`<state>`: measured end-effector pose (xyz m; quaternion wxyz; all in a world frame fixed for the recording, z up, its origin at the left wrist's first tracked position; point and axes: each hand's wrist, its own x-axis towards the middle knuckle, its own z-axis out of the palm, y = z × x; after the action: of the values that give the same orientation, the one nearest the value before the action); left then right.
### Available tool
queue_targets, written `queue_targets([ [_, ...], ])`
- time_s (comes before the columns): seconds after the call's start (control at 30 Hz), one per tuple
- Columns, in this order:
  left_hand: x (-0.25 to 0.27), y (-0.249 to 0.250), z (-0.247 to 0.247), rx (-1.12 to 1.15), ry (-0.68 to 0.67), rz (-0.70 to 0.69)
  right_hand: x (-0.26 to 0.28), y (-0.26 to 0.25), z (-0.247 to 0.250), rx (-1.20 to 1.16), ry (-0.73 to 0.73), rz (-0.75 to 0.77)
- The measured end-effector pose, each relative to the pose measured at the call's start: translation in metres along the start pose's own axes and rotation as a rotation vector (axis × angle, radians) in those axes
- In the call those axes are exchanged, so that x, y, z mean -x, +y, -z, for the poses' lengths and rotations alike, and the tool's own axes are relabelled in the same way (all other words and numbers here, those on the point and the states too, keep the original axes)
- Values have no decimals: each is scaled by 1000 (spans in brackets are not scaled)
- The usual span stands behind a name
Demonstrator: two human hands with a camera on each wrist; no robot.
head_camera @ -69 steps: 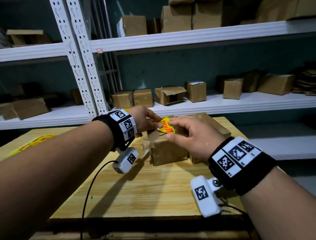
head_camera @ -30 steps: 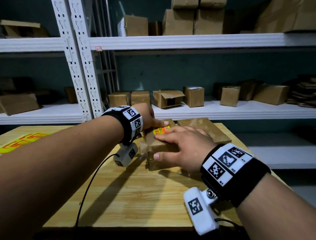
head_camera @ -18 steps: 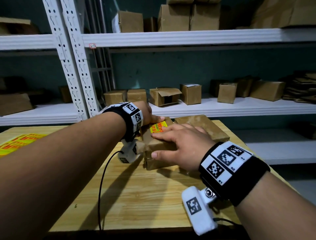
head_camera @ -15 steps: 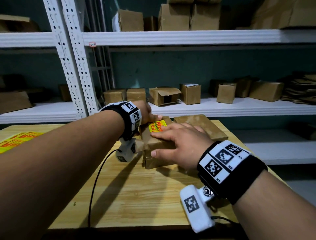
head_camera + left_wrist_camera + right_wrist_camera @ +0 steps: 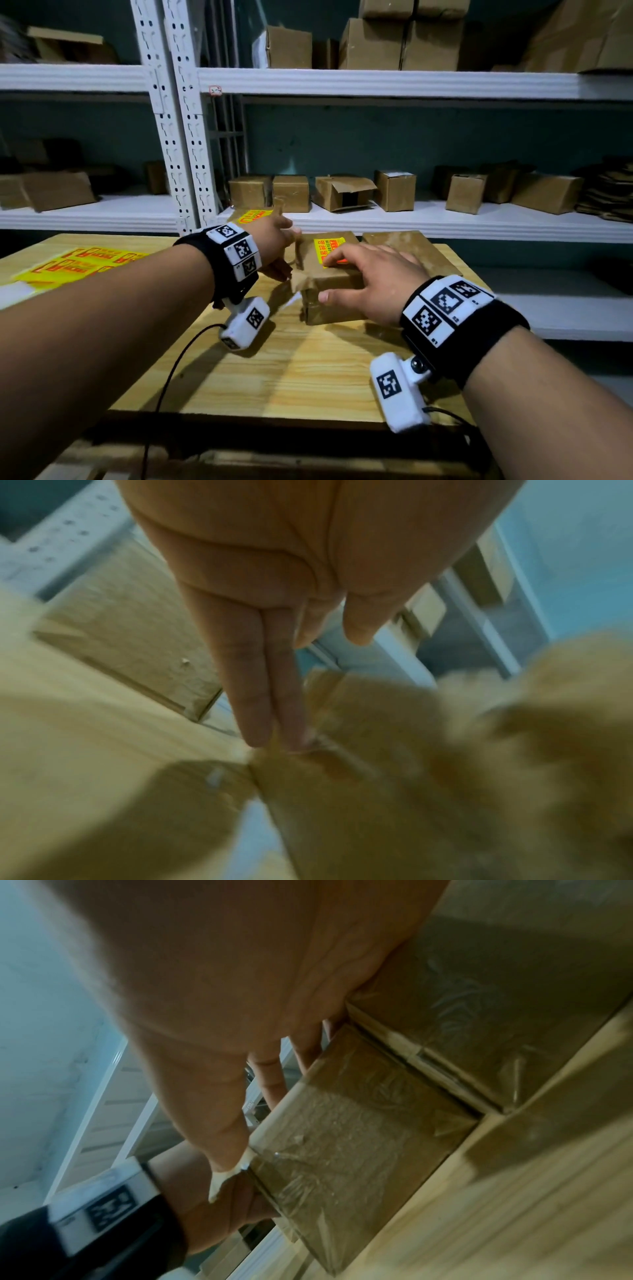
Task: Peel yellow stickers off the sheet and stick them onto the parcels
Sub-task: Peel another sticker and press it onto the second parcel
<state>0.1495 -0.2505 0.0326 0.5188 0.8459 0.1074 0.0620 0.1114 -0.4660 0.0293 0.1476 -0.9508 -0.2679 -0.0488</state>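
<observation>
A taped brown parcel (image 5: pixel 329 301) lies on the wooden table (image 5: pixel 291 377). A yellow sticker (image 5: pixel 325 248) with red print lies flat on its top. My right hand (image 5: pixel 363 270) rests on the parcel: its straight fingers press on the sticker's near edge, and the thumb lies against the front face. In the right wrist view the right hand (image 5: pixel 222 1069) reaches over the parcel (image 5: pixel 359 1137). My left hand (image 5: pixel 286 245) is at the parcel's left side. Its straight fingers (image 5: pixel 267 696) touch the parcel's edge and hold nothing. The yellow sticker sheet (image 5: pixel 78 263) lies far left.
A second brown parcel (image 5: pixel 407 246) lies right of the first. Behind my left hand another parcel carries a yellow sticker (image 5: pixel 255 217). White shelves (image 5: pixel 445 222) with several cardboard boxes stand behind the table, with a perforated upright post (image 5: pixel 178 137) at the left.
Both hands pinched the sticker above the parcel; now it lies stuck on top. My left hand has drawn back to the parcel's left side. My right fingers slid nearer, uncovering more sticker.
</observation>
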Motion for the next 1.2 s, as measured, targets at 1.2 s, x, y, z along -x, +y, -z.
queue_targets([
  [1.2,14,-131,76,1136,-174,243,-139,-57,8,417,-253,-202],
])
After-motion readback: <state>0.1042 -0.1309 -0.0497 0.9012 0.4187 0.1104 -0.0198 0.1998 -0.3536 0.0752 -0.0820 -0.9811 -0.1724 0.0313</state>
